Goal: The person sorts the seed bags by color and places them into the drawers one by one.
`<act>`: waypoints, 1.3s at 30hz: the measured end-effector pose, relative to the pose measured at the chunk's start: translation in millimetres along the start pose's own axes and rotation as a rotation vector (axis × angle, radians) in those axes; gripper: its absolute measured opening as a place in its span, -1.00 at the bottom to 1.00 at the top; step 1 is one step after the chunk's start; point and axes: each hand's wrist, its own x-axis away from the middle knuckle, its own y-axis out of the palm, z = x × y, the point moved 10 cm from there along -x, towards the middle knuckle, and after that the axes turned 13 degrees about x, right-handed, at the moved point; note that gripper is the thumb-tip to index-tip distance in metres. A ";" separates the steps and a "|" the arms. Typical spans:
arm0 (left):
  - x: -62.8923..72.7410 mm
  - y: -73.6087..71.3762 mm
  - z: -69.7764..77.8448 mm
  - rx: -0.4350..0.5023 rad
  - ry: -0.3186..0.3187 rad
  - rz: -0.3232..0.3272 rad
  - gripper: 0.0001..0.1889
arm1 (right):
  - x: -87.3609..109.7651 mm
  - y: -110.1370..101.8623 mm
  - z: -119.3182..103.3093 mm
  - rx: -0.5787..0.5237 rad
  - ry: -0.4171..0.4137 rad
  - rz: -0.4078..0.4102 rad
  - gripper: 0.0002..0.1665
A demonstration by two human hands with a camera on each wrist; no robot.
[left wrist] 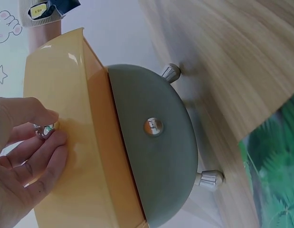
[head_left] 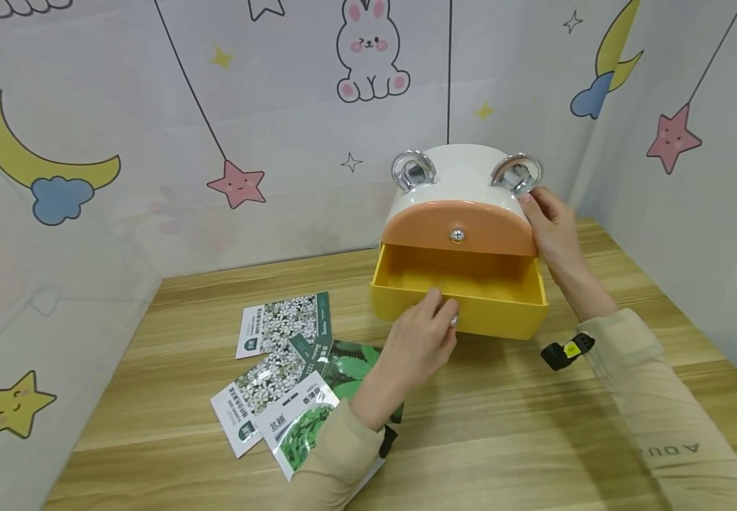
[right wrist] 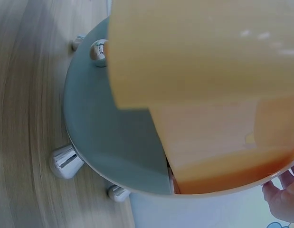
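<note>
A rounded desktop drawer cabinet (head_left: 460,170) with a white shell and chrome ring ears stands on the table. Its yellow middle drawer (head_left: 496,321) is pulled out and looks hollow inside. My left hand (head_left: 416,341) pinches that drawer's silver knob (left wrist: 44,131) between thumb and fingers. Against the cabinet's upper right side, beside the ear, rests my right hand (head_left: 556,231), its fingers slightly bent. Above the yellow drawer, the orange top drawer (head_left: 419,226) is closed. The grey-green bottom drawer (left wrist: 151,171) shows in both wrist views and is closed too.
Several seed packets lie overlapping on the wooden table (head_left: 502,440): white-flower packets (head_left: 288,319) and green-leaf packets (head_left: 304,426), partly under my left forearm. A printed curtain (head_left: 304,142) hangs close behind the cabinet. A black strap (head_left: 566,351) is at my right cuff.
</note>
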 end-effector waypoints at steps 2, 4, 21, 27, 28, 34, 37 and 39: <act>0.6 -0.2 0.6 -0.007 0.000 -0.006 -0.81 | -0.1 0.2 0.4 0.004 0.004 -0.001 -0.85; 1.1 -0.5 1.4 -0.011 0.000 -0.012 -0.81 | -0.5 0.4 1.3 0.009 0.007 -0.003 -0.85; 4.6 -3.2 9.0 -0.043 0.021 -0.041 -0.81 | 12.3 -2.1 -27.7 -0.007 0.005 -0.021 -0.80; 7.0 -4.3 14.3 -0.054 0.048 -0.040 -0.82 | 12.0 -2.3 -25.3 0.003 0.014 -0.016 -0.80; 7.2 -4.6 15.2 -0.055 0.051 -0.039 -0.82 | 11.6 -2.3 -24.4 0.003 0.015 -0.015 -0.80; 9.2 -6.2 17.5 -0.054 0.052 -0.039 -0.81 | 10.7 -2.4 -21.9 0.009 0.020 -0.013 -0.81; 10.9 -6.3 18.1 -0.048 0.049 -0.044 -0.81 | 10.0 -2.3 -20.7 0.013 0.021 -0.015 -0.82; 11.9 -6.6 18.6 -0.044 0.047 -0.046 -0.82 | 7.9 -1.9 -17.1 0.016 0.021 -0.015 -0.82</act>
